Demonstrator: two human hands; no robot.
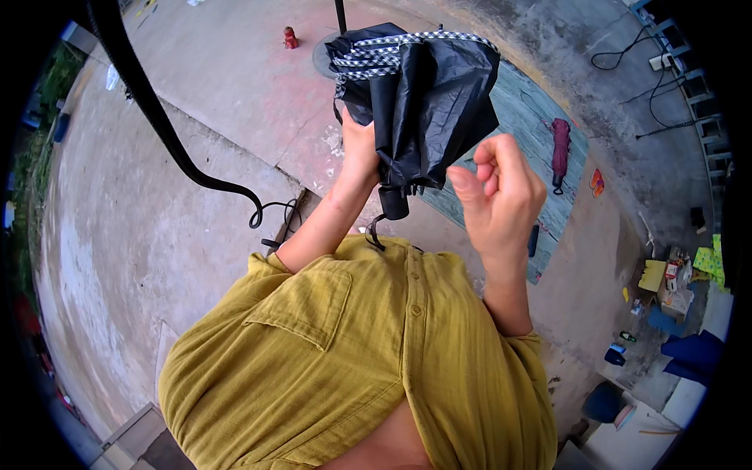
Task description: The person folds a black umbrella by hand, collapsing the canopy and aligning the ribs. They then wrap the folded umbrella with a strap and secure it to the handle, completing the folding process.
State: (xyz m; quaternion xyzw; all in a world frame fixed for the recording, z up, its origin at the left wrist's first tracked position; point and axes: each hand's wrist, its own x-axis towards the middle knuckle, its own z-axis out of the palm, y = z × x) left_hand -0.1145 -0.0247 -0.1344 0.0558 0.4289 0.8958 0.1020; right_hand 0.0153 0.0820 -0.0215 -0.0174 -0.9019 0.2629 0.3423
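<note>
A black folding umbrella (pixel 439 110) with a black-and-white checked trim hangs in front of me, its canopy loosely gathered in folds. Its short black handle (pixel 394 202) points toward my chest, and a thin wrist strap dangles from it. My left hand (pixel 360 149) grips the umbrella from the left side; the canopy hides most of its fingers. Just right of the folds is my right hand (pixel 501 188), raised and empty. Its fingers are loosely bent, with the thumb apart from them.
Beyond the umbrella lies a blue-green marbled tabletop (pixel 521 102) bearing a furled maroon umbrella (pixel 559 153). A thick black cable (pixel 168 141) loops down on the left. A small red object (pixel 291 37) stands on the concrete far ahead. Assorted clutter (pixel 675 286) sits along the right.
</note>
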